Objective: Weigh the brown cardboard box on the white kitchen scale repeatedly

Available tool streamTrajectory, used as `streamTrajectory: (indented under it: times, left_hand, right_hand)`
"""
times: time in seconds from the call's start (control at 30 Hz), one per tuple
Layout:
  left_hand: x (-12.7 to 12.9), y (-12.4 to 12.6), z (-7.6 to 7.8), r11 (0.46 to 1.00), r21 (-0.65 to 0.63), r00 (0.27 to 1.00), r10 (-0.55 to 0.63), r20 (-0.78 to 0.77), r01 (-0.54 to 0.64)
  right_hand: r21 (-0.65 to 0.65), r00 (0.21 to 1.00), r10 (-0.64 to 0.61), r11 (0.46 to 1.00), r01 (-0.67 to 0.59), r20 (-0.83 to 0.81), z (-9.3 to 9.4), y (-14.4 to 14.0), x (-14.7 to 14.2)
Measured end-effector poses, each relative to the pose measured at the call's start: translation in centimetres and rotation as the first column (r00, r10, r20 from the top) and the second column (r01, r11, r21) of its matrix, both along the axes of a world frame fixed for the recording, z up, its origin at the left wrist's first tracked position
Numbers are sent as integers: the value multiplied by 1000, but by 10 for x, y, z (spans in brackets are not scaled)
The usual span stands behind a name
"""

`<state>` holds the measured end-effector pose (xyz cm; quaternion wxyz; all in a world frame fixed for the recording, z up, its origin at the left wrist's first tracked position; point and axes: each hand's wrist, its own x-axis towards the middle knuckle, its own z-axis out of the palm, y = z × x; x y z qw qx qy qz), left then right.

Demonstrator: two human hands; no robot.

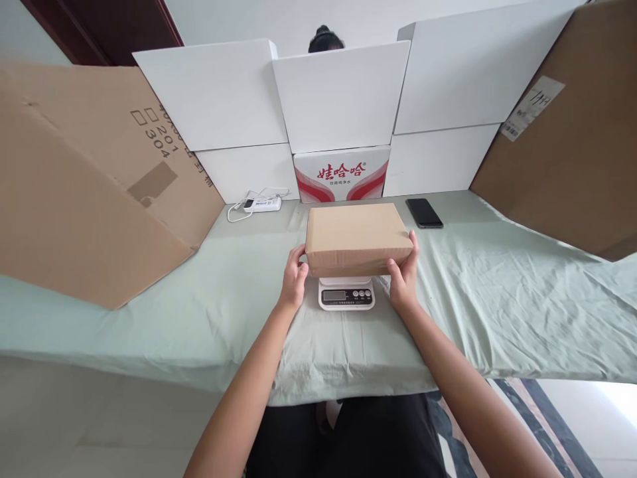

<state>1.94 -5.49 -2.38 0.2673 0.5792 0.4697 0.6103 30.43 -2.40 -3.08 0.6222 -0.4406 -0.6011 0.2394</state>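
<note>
Both my hands grip a closed brown cardboard box [355, 229] from its two sides. My left hand [294, 277] is closed against the box's left end, and my right hand [405, 273] holds the front right corner with the thumb on the front face. Directly beneath the box is a white kitchen scale [347, 305]; its front panel with a small display and several buttons sticks out toward me. The box hides the weighing plate, so I cannot tell whether it rests on it or hovers just above. No digits can be read on the display.
A pale green cloth [249, 285] covers the table. Behind stand white boxes [343, 99] and a red-and-white printed carton [343, 174]. Large cardboard panels flank left [94, 179] and right [572, 146]. A black phone [424, 213] and a white power strip [263, 204] lie at the back.
</note>
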Motion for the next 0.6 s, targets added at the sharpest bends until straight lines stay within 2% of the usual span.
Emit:
streamTrajectory:
  times: [0.43,0.6]
  left_hand:
    - [0,-5,2,1000,-22,999,12,46,-11]
    - [-4,-6,1,999,-20,998,27,54,-26]
  right_hand:
    - [33,999,-5,999,3,47,2,-5,-3]
    - [31,999,-35,999,35,-10,3,-6,-3]
